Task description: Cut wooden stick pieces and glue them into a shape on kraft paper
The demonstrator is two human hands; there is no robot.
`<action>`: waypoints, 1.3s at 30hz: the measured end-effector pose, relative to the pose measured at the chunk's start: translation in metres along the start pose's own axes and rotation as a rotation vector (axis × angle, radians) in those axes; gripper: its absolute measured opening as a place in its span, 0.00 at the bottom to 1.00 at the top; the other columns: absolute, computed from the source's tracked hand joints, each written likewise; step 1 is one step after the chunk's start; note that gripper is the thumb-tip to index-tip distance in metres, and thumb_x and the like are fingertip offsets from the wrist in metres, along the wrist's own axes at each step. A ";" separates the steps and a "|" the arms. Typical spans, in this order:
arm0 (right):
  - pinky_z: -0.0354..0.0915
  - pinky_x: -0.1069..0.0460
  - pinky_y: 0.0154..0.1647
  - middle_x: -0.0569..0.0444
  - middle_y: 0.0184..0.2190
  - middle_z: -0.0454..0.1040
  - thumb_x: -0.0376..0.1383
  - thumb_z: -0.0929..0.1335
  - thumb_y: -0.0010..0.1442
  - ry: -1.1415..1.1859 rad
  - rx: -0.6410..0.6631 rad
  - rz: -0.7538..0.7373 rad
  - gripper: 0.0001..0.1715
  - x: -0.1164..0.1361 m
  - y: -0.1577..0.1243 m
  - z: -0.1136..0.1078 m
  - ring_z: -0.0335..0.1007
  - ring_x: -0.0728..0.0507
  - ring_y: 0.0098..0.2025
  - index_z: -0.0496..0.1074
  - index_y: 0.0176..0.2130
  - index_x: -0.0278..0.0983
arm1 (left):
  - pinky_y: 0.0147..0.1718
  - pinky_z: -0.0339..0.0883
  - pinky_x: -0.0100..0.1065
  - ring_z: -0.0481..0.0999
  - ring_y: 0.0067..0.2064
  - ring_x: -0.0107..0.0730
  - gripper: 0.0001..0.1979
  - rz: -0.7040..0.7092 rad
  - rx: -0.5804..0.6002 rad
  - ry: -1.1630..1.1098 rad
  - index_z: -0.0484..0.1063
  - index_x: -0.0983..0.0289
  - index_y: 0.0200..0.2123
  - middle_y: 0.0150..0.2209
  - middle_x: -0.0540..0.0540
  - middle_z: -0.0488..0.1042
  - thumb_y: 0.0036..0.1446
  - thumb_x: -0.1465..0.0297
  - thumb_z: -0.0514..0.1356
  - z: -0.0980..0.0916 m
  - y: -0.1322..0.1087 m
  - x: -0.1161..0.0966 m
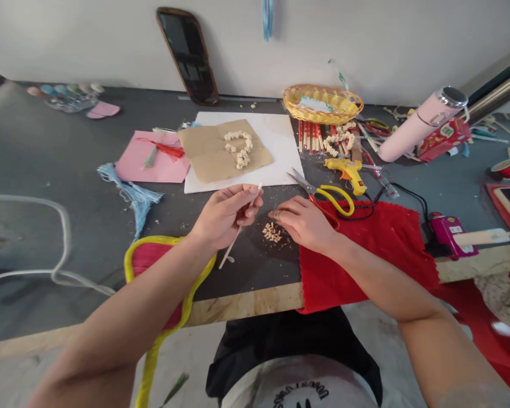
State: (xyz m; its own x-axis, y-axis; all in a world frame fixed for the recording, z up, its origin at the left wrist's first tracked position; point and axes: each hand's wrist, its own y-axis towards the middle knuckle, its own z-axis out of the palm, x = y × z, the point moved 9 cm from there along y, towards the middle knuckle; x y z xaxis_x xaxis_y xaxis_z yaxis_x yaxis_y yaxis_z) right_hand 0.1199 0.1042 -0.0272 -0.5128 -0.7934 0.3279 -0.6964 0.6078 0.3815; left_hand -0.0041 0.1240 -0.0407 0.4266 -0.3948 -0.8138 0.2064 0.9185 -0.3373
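My left hand (227, 215) is closed round a thin wooden stick (238, 232) that slants from above the fingers down to the dark table (46, 170). My right hand (304, 221) rests palm down on the table, fingers together, fingertips touching the table beside a small pile of cut wooden bits (272, 232). Yellow-handled scissors (329, 195) lie just behind the right hand. A red felt cloth (365, 255) lies under my right wrist.
Brown paper (212, 153) with glued wooden bits lies on a white sheet (276, 147). Behind the scissors are a yellow glue gun (348, 171), chopsticks and a yellow basket (323, 103). A pink bottle (420, 124) lies right; pink paper (144, 164) and a blue tassel (136, 195) left.
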 end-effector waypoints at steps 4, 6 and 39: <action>0.66 0.45 0.46 0.49 0.43 0.77 0.33 0.66 0.66 -0.057 0.080 0.042 0.11 -0.001 0.003 0.017 0.66 0.41 0.45 0.78 0.45 0.39 | 0.15 0.47 0.19 0.61 0.20 0.15 0.13 0.001 0.012 -0.031 0.71 0.68 0.27 0.25 0.49 0.70 0.47 0.68 0.71 -0.001 0.002 0.000; 0.65 0.45 0.47 0.49 0.43 0.77 0.34 0.66 0.66 -0.044 0.083 0.039 0.10 -0.003 0.002 0.019 0.65 0.42 0.45 0.78 0.41 0.39 | 0.15 0.47 0.19 0.61 0.20 0.15 0.13 0.003 0.023 -0.035 0.70 0.68 0.27 0.25 0.49 0.70 0.47 0.68 0.71 -0.001 0.002 0.001; 0.71 0.46 0.43 0.49 0.36 0.77 0.32 0.64 0.67 0.119 -0.183 -0.014 0.07 0.000 -0.008 -0.037 0.74 0.43 0.39 0.72 0.38 0.39 | 0.15 0.48 0.20 0.62 0.20 0.17 0.12 -0.215 0.159 0.384 0.74 0.65 0.31 0.25 0.50 0.71 0.52 0.62 0.67 0.021 -0.009 0.046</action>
State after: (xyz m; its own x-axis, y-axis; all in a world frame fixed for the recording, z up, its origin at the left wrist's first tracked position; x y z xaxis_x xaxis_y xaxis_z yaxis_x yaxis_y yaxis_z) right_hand 0.1437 0.1006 0.0018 -0.4330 -0.7992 0.4168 -0.5949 0.6008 0.5340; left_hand 0.0326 0.0967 -0.0649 0.0082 -0.5109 -0.8596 0.3994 0.7898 -0.4656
